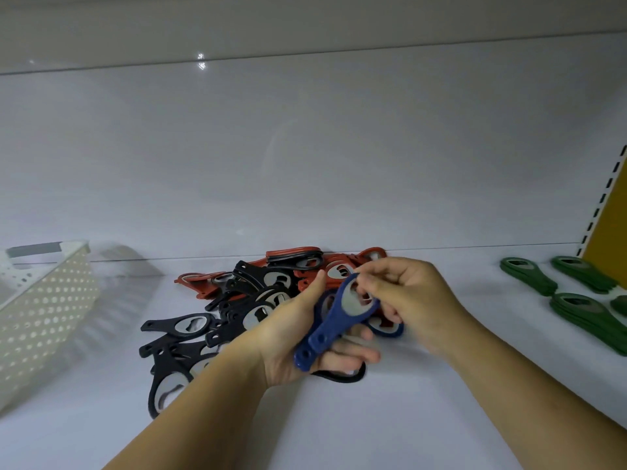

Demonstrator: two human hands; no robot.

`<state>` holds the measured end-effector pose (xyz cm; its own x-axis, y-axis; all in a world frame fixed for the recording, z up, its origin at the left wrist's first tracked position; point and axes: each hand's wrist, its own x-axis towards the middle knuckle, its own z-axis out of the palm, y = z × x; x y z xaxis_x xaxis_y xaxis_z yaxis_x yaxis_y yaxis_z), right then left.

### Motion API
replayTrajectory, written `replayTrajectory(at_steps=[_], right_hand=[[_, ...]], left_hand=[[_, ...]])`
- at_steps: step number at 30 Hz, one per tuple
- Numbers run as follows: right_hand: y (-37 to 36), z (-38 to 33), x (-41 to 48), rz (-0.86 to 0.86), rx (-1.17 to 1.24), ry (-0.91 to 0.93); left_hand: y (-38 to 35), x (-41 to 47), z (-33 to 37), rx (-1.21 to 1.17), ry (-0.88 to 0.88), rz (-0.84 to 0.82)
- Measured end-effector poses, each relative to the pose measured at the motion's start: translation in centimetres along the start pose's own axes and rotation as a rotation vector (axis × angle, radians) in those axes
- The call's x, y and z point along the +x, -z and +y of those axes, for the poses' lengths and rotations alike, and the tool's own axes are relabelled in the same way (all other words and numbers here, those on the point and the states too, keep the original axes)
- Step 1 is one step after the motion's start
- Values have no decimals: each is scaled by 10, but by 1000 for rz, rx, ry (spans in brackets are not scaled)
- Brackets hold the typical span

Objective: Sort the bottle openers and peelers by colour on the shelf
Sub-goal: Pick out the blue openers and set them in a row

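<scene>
A mixed pile of black bottle openers (pixel 183 325) and red bottle openers (pixel 307 266) lies on the white shelf (pixel 424 395) at the middle. My left hand (pixel 288 337) holds a stack of blue bottle openers (pixel 334 322) by the handles. My right hand (pixel 403 300) pinches the metal head of the top blue opener. Another blue opener (pixel 390 329) peeks out beneath my right hand. Green bottle openers (pixel 576 303) lie in neat stacks at the right.
A white perforated basket (pixel 44 313) stands tilted at the left. The shelf's back wall (pixel 305 164) rises close behind the pile. A slotted upright and a yellow panel (pixel 610 225) close off the right end.
</scene>
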<state>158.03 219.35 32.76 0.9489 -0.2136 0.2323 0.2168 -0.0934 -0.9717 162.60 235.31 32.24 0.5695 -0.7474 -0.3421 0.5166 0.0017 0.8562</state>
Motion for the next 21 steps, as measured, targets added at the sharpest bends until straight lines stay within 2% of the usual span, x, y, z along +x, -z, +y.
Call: replayTrajectory(at_steps=[3, 6, 7, 9, 11, 13, 18, 21], right_hand=[[-9, 2, -5, -40, -50, 14], [1, 0, -1, 66, -78, 4], [9, 0, 2, 132, -151, -11], [26, 3, 6, 201, -444, -66], [35, 7, 5, 134, -794, -162], [33, 10, 1, 63, -1000, -223], [28, 4, -7, 31, -1159, -262], [25, 7, -12, -34, -1190, -252]], left_hand=[[0, 0, -3, 108, -34, -60], [6, 2, -4, -55, -77, -94], [9, 3, -3, -140, -83, -73], [12, 7, -1, -260, -112, 12], [13, 9, 0, -309, -135, 116], [13, 7, 1, -354, -150, 136], [9, 1, 2, -355, -163, 23], [8, 2, 1, -325, -168, 21]])
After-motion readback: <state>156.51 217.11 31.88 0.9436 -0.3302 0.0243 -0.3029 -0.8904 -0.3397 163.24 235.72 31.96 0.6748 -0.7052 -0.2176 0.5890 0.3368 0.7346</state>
